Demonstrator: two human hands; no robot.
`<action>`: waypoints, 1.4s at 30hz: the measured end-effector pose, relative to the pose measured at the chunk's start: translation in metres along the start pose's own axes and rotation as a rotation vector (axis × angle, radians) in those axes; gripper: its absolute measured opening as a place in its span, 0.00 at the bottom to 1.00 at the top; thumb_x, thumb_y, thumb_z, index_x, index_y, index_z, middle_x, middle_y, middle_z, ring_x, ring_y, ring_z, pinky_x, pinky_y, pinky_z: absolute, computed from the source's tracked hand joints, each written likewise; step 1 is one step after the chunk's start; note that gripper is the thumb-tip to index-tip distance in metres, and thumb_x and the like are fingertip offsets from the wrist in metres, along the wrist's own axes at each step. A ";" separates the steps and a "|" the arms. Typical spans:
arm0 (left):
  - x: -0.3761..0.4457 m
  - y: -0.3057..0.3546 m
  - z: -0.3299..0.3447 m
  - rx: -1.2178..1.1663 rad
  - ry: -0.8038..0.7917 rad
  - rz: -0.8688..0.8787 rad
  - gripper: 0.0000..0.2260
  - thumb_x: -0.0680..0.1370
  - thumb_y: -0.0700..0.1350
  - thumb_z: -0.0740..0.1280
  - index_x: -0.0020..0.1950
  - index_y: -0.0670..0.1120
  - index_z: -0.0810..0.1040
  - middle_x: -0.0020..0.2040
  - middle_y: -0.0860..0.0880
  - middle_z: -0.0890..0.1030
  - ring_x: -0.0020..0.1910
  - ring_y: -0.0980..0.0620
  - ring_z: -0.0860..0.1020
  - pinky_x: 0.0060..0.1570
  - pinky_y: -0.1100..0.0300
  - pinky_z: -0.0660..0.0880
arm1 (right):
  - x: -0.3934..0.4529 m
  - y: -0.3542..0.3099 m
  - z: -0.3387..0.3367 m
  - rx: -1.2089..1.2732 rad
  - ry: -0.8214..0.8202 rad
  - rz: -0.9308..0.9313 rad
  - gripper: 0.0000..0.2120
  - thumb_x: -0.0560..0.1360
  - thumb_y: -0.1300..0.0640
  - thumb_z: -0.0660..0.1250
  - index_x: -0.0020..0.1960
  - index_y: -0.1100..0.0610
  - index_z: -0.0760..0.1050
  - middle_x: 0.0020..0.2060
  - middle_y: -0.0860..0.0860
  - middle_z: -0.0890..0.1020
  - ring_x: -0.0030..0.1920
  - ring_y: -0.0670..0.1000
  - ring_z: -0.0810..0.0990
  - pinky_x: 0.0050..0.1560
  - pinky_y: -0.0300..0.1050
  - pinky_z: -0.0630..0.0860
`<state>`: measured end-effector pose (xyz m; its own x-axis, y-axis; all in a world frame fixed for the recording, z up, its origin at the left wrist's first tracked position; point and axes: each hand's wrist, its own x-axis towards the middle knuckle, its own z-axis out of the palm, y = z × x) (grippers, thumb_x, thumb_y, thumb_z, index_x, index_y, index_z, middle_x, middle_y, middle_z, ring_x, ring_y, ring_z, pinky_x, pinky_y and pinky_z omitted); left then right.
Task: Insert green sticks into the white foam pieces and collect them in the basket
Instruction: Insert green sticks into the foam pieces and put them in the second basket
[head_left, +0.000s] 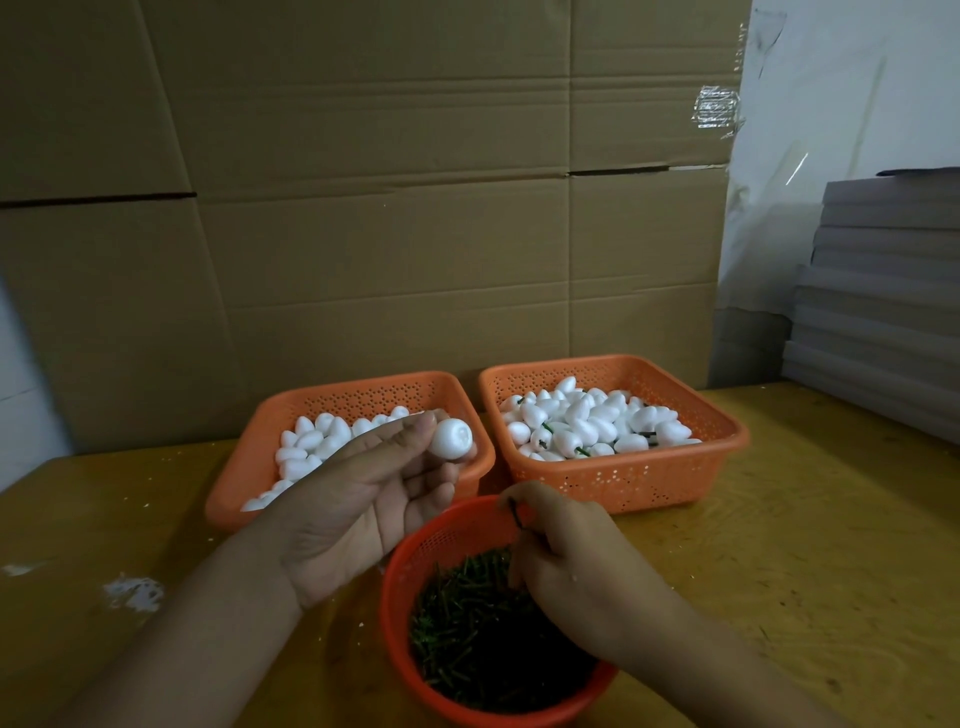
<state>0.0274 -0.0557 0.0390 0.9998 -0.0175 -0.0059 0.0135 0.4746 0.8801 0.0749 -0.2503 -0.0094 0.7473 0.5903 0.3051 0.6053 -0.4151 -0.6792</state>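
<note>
My left hand (363, 499) holds a white foam piece (453, 439) between thumb and fingertips, above the left orange basket (236, 491) of plain foam pieces. My right hand (576, 561) hovers over the round red basket (410, 561) of green sticks (467, 623) and pinches one green stick (516, 514) at its fingertips. The right orange basket (623, 478) holds foam pieces, some with green sticks in them.
A wooden table (805, 545) carries all three baskets. Cardboard sheets (363, 208) stand upright behind the baskets. A stack of grey boards (883, 291) sits at the right. White foam crumbs (132, 592) lie on the table at the left.
</note>
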 end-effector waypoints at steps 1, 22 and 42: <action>0.000 0.000 0.000 -0.005 0.007 0.000 0.10 0.74 0.46 0.71 0.50 0.42 0.85 0.46 0.42 0.83 0.38 0.53 0.82 0.36 0.61 0.81 | 0.000 0.000 -0.001 0.018 -0.003 0.007 0.16 0.75 0.64 0.58 0.56 0.47 0.74 0.35 0.49 0.83 0.31 0.48 0.80 0.28 0.40 0.73; -0.001 -0.005 -0.005 0.156 -0.047 -0.017 0.13 0.72 0.34 0.70 0.55 0.39 0.85 0.57 0.38 0.84 0.54 0.46 0.85 0.48 0.62 0.81 | 0.003 -0.009 -0.014 0.918 0.103 0.207 0.05 0.77 0.65 0.68 0.46 0.65 0.82 0.36 0.58 0.85 0.37 0.49 0.84 0.39 0.36 0.80; -0.002 -0.012 -0.002 0.554 0.001 0.145 0.16 0.65 0.45 0.78 0.52 0.52 0.85 0.57 0.48 0.85 0.57 0.50 0.83 0.54 0.62 0.80 | 0.004 -0.006 -0.015 1.174 0.290 0.238 0.11 0.67 0.60 0.73 0.47 0.66 0.81 0.42 0.64 0.85 0.40 0.55 0.86 0.38 0.38 0.81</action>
<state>0.0253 -0.0592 0.0274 0.9910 0.0145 0.1333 -0.1322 -0.0600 0.9894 0.0785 -0.2555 0.0064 0.9292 0.3470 0.1268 -0.0557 0.4710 -0.8804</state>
